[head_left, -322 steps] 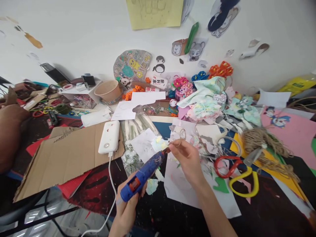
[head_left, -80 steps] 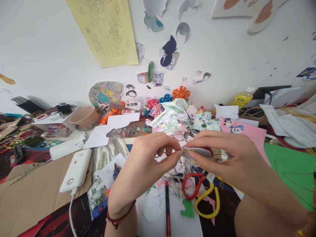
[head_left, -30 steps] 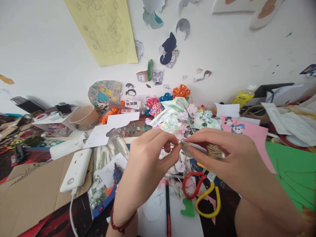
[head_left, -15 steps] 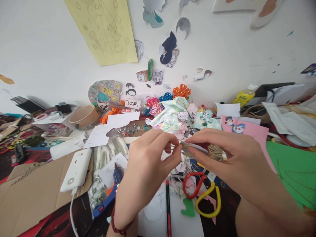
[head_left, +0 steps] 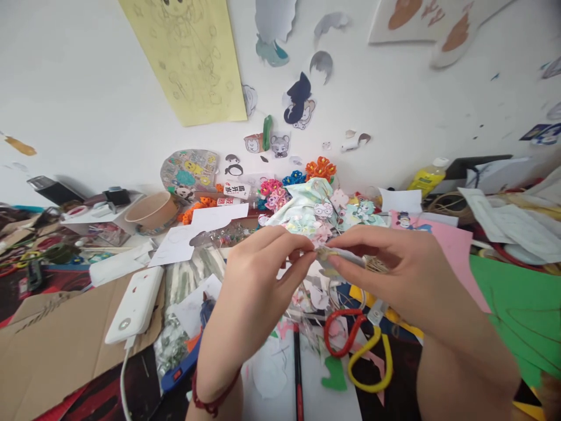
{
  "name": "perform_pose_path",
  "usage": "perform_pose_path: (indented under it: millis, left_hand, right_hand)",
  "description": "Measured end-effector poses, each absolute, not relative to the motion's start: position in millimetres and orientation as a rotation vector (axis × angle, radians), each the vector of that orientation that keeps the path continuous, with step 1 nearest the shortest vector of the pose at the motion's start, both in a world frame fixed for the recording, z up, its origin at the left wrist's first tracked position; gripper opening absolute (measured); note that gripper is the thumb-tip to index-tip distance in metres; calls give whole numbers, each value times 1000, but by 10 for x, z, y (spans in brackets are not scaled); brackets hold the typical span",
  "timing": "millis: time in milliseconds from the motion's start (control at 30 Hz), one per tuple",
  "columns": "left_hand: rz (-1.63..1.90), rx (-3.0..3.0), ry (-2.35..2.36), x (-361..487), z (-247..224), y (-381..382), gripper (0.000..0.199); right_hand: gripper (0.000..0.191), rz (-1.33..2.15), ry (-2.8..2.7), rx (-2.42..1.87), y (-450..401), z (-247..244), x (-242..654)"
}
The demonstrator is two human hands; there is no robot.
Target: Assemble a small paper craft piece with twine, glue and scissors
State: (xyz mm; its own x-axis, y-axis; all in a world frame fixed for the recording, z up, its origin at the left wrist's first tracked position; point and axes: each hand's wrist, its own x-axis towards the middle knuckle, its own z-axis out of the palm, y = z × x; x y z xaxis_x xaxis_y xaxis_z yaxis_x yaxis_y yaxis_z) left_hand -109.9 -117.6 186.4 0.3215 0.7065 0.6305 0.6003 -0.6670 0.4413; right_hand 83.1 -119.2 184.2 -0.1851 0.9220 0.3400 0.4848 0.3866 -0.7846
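My left hand (head_left: 258,286) is closed in a pinch, its fingertips meeting the near end of a small flat pale piece (head_left: 350,256); what lies between them is too small to tell. That piece is gripped between the thumb and fingers of my right hand (head_left: 398,269). Tan twine (head_left: 374,264) shows behind it, partly hidden by the right hand. Below the hands lie scissors (head_left: 381,362) with one red and one yellow handle. A black and red pen (head_left: 298,368) rests on white paper (head_left: 267,403).
At left are cardboard (head_left: 56,345), a white power bank (head_left: 135,304) with a cable and a blue glue gun (head_left: 182,368). Green paper (head_left: 517,316) and pink paper (head_left: 456,251) lie at right. Crafted flowers (head_left: 321,169) stand near the wall.
The view has tilted slightly upward, so the wall items sit lower in the picture. Both hands keep their pinch and have shifted slightly left.
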Motion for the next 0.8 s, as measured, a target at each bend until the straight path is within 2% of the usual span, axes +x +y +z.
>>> perform_pose_path:
  millis: [233,367,600,800]
  left_hand:
    - [1334,2506,1184,-1116,1860,-1248,8]
    - [1288,2550,1142,-1156,1867,-1294,11]
    - [1261,2803,989,-1179,1883,-1305,17]
    - [1403,2915,887,-1158,1894,-1314,7]
  right_hand:
    - [5,406,-1891,-1189,-1289,1848,737]
    - [9,362,-1919,-1173,-1318,1818,751]
    - [21,478,-1901,-1130,-1344,1843,884]
    - [33,776,-1793,-1087,-1378,1880,962]
